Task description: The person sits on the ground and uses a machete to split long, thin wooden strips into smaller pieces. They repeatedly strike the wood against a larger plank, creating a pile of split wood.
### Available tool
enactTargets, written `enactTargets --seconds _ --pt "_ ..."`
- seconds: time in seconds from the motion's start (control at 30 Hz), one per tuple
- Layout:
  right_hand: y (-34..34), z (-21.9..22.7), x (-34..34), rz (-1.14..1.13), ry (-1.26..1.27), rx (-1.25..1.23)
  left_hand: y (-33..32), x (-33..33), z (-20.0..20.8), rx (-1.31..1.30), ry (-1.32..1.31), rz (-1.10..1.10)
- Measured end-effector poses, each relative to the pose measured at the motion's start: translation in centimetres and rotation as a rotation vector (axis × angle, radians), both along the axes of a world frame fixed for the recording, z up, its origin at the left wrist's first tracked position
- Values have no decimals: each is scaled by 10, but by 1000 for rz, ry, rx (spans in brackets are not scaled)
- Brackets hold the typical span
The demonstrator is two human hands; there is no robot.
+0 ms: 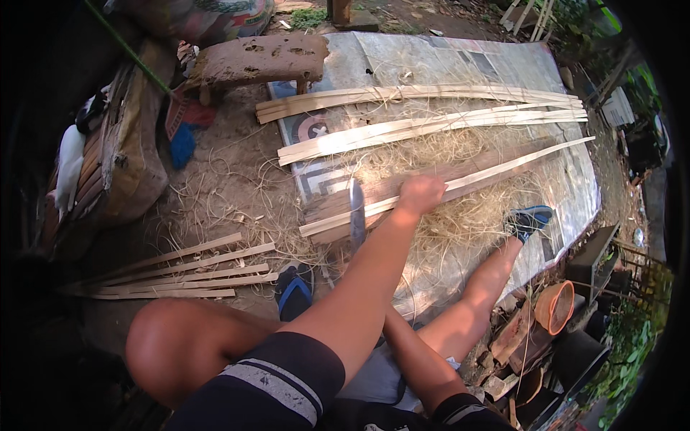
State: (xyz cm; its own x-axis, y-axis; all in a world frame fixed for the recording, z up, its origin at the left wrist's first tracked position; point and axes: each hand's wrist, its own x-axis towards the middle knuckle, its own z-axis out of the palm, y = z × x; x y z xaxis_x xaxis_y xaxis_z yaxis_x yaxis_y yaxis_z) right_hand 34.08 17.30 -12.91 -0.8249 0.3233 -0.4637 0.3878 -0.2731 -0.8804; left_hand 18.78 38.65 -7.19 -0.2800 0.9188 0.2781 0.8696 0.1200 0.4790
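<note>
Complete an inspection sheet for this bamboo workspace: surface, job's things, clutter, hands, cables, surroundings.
Surface: patterned mat on bare earth.
Job's things: long bamboo strip; knife blade upright beside it.
Clutter: shavings; strip bundles on mat; loose strips on earth.
Hands: left hand closed on the strip; right hand hidden behind left forearm.
Cables: green cord, upper left.
Surroundings: wooden stool, orange basket, plants.

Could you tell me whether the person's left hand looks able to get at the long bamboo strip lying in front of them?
Probably yes. The left hand already rests on the bamboo strip, arm stretched out, and nothing lies between them. The knife stands beside it. The right hand is hidden behind the left arm.
</note>
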Motion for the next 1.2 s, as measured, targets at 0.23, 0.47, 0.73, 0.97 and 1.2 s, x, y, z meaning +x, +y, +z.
enactTargets --seconds 0.23,0.47,0.73,0.97,1.2 --pt "-25 9 -6 193 -25 -22 -11 -8 0 80 28 20" --pt "-20 28 -12 0 -11 -30 -5 -2 6 -47 42 -39" --pt "-25 61 -33 -133 -48 -60 -6 -5 18 -149 -70 -23" --pt "-57 85 -53 206 -24 143 -4 -2 20 -126 -26 20" --pt "30 82 -39 -127 -128 64 6 18 1 -187 -20 107"
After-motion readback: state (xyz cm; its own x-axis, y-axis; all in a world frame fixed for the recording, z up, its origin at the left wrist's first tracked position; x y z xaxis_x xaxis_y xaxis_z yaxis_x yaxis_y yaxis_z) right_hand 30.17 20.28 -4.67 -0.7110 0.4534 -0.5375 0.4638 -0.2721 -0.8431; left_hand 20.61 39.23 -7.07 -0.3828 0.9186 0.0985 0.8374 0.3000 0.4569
